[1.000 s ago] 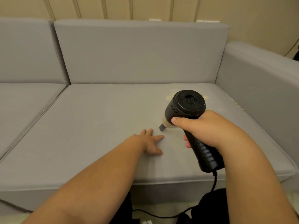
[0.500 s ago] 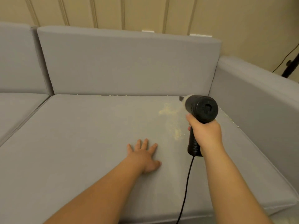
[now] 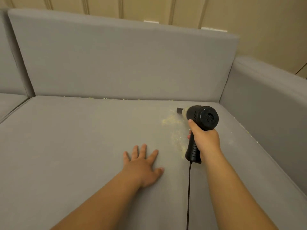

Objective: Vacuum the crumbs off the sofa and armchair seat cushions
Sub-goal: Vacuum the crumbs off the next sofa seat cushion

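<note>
Head view. Our right hand (image 3: 206,140) grips the vacuum (image 3: 199,120) by its handle, nozzle aimed at the crumbs (image 3: 172,123) on the sofa seat cushion (image 3: 83,146), likely for suction. Our left hand (image 3: 142,165) lies flat, fingers spread, bracing us. More crumbs line the back seam.

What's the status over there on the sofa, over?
Right hand grips handheld vacuum, nozzle by crumbs. Left hand flat on seat cushion. Nothing in the way.
</note>
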{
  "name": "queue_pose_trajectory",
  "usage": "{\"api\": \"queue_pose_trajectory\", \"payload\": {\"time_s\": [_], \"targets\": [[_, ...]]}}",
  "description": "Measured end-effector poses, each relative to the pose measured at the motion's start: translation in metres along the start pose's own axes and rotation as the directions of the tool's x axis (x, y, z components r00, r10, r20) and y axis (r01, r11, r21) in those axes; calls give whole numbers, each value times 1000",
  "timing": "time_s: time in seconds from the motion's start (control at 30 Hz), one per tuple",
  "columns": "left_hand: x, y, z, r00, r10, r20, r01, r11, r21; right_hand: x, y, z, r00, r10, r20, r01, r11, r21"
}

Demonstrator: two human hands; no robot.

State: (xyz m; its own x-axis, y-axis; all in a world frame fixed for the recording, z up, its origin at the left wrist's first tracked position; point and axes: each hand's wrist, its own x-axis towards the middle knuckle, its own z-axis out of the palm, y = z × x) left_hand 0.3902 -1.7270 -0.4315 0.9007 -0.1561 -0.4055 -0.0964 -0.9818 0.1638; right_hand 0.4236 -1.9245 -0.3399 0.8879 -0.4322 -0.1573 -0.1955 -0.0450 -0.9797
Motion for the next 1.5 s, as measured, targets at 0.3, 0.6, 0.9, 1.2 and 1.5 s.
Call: {"api": "queue_pose_trajectory", "payload": {"time_s": [0.3,0.6,0.9,1.2,1.5], "targets": [[-2,-1,3,1000,7,-5,-7,1000,6,20,-4,15,997,-3,76,2,1000,16],[-2,1,-1,1000,-6,-8,6,1000,-8,4,-4,-2,997,-63,54,68,992,-110],[-2,0,0,1000,-9,-25,9,1000,-3,-6,-6,1,988,-49,144,65,992,-108],[-3,0,0,1000,-8,-20,8,1000,-3,-9,-5,-6,996,-86,40,90,988,-126],[-5,-2,0,999,2,-33,-3,1000,-24,-28,-18,-10,993,-74,89,85,988,-128]]}}
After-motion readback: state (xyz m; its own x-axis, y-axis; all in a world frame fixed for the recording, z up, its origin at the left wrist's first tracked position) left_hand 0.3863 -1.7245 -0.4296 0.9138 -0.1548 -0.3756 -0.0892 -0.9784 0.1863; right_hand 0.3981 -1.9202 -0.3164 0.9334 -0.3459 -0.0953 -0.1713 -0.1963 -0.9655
